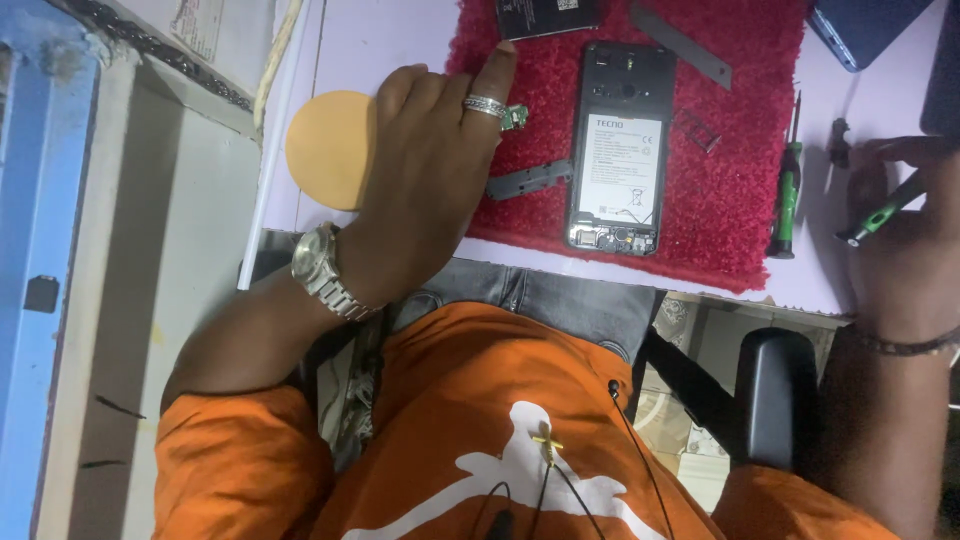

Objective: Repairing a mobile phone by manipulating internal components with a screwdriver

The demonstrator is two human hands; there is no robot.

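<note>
Clearly, the opened phone [620, 145] lay flat on the red mat [740, 200], its long axis running from your body toward the far edge of the surface [350, 40], back cover off and a white rectangular label with dark print showing on the battery. Your left hand [430, 190] sat just left of the phone, much the nearer of the two, with its fingers [500, 70] loosely curled and the ringed one stretched toward the far end of the mat; they closed on nothing I could make out, though a small green part [516, 117] sat right at the knuckle. Between that hand and the phone lay a dark grey strip [528, 181]. Your right hand [905, 230] rested well to the right of the phone, off the mat, fingers wrapped round a green-and-black tool [880, 212]. A green-handled screwdriver [788, 190] lay between the phone and that hand, roughly parallel to the phone. Beyond the phone's far end sat a dark slab with a white label [545, 15]; left of your left hand, an orange disc [328, 150].
</note>
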